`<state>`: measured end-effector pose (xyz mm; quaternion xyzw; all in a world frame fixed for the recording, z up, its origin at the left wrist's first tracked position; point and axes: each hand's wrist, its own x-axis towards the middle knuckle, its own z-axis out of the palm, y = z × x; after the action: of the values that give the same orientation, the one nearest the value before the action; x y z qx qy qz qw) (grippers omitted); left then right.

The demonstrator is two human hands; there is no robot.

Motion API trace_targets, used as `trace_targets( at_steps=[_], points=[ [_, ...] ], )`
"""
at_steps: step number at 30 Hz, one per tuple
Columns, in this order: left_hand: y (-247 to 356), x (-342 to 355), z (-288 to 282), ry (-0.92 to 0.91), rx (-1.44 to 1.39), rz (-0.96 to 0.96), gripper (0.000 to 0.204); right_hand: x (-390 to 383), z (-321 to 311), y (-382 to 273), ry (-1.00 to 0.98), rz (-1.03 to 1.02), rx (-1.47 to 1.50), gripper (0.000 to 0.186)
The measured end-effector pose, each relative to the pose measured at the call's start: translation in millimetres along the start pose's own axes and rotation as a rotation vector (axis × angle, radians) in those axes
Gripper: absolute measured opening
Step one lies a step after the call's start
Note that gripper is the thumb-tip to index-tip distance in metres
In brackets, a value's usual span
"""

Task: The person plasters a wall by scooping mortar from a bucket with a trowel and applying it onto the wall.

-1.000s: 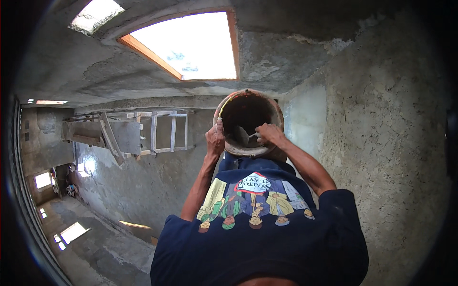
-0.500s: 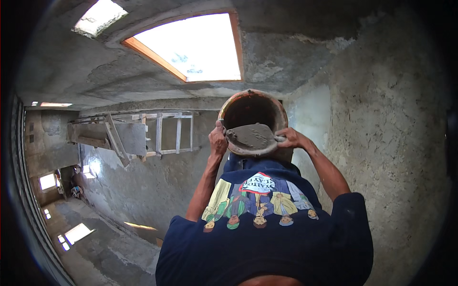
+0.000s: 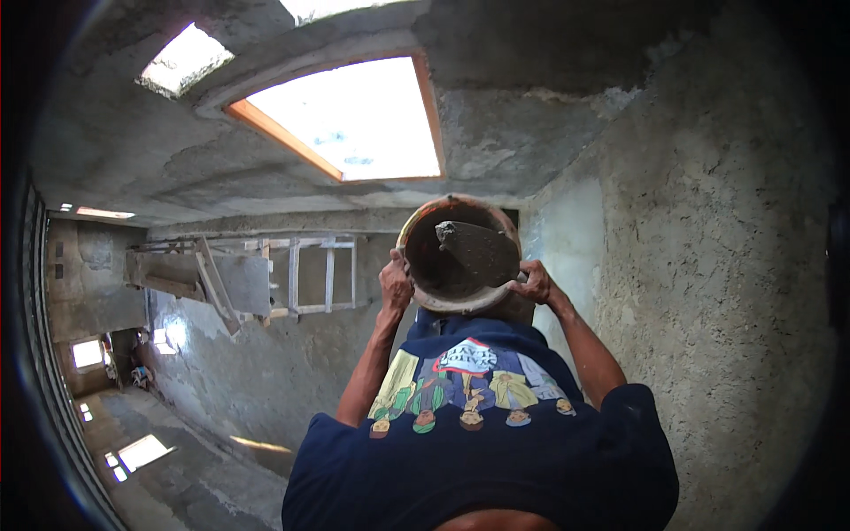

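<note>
A round bucket [image 3: 422, 292], its inside dark and its rim smeared with grey, is held in front of my body with its mouth facing me. My left hand [image 3: 396, 280] is closed on the left side of its rim. On the opposite side my right hand [image 3: 535, 285] is closed at the rim, by a small grey-coated part. Within the mouth lies a flat, mortar-coated trowel-like piece [image 3: 482, 254], wide toward the lower right and narrowing to a lumpy end at the upper left. How it is supported cannot be made out.
A rough plastered wall [image 3: 699, 310] rises on the right. Ahead is a window opening with an orange-brown frame [image 3: 434, 115]. To the left stand a wooden ladder-like frame [image 3: 329, 279] and leaning boards [image 3: 217, 283]. Farther left, small bright openings [image 3: 146, 451] show.
The bucket has shifted lower in view with both hands on it. The mortar-coated piece, which lay across the near rim, now sits deeper inside and slanted.
</note>
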<state>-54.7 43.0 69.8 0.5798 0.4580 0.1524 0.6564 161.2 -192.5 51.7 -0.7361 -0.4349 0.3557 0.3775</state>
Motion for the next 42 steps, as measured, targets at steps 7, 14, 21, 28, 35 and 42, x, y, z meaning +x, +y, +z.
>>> trace_targets(
  at_steps=[7,14,21,28,35,42],
  points=[
    [10,3,16,0.033,0.600,0.644,0.044,9,-58,-68,0.205,0.117,0.044,0.040],
    [83,-8,66,-0.141,0.454,0.159,0.049,38,-198,-141,0.412,0.023,-0.294,0.030],
    [127,-22,83,-0.217,0.564,0.190,0.053,65,-345,-184,0.868,-0.489,-0.717,0.039],
    [153,-23,78,-0.205,0.695,0.340,0.046,132,-441,-225,0.918,-0.660,-0.646,0.041],
    [164,-22,78,-0.185,0.814,0.423,0.041,176,-480,-250,0.431,-0.283,0.075,0.030],
    [152,-25,85,-0.176,0.783,0.320,0.045,220,-478,-209,0.184,-0.210,0.582,0.031]
  ],
)
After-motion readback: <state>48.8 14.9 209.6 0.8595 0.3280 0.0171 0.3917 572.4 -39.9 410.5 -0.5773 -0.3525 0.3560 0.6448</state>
